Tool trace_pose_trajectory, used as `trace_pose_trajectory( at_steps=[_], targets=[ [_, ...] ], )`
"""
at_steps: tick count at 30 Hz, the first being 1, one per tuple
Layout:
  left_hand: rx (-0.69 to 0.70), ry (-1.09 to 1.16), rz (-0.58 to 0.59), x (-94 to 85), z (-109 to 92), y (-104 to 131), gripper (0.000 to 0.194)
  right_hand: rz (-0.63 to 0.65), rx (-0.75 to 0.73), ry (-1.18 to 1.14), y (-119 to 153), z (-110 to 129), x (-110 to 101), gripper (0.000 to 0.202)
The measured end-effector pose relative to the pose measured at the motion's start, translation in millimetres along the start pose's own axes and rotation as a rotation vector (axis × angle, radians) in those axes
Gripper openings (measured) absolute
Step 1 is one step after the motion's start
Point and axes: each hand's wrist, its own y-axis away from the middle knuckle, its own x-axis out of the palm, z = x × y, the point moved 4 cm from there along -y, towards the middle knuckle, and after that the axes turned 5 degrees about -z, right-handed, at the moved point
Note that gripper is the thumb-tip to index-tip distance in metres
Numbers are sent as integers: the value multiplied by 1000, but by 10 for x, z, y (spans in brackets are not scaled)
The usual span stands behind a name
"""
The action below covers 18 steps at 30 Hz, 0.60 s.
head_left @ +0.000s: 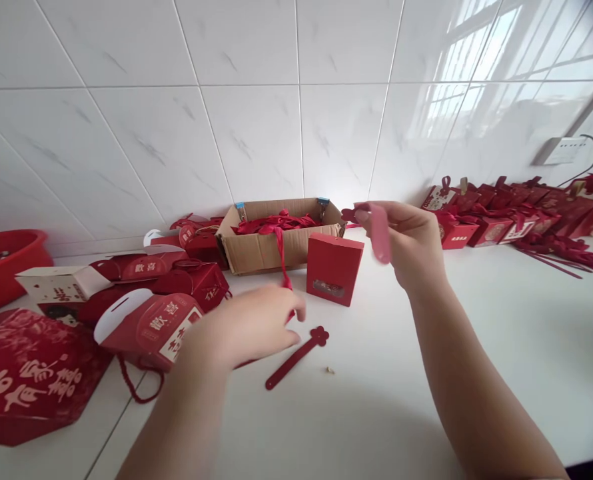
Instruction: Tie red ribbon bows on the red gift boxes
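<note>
Head view: the right hand [410, 239] pinches a red flower-ended strap [380, 235], best left uncreased; the left hand [251, 321] blurs, its grip unclear.

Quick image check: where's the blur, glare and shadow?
Head view: motion blur on the left hand and the strip in the right hand; head view: window glare at upper right on the tiled wall; head view: soft shadow on the white counter, lower right.

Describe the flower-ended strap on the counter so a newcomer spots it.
On the white counter, find the windowed red box. In front lies a red strap, flower end toward it; unlike the bent strap in the right hand, it lies flat.
</note>
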Motion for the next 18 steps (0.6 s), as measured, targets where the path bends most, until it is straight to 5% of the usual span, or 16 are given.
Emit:
trace_pose_trajectory(
  at_steps=[4, 9, 13, 18],
  targets=[
    [98, -117, 315, 529, -345, -234, 23, 22, -5, -51, 6, 70, -29, 11],
    [165, -145, 613, 996, -281, -452, 27, 56, 20, -103, 32, 130, -56, 20],
    [129, -92, 636, 1061, -192, -521, 32, 45, 30, -130, 34, 153, -96, 26],
    [133, -132, 523, 1035, -186, -587, 26, 40, 17, -139, 47, 244, -144, 23]
  ],
)
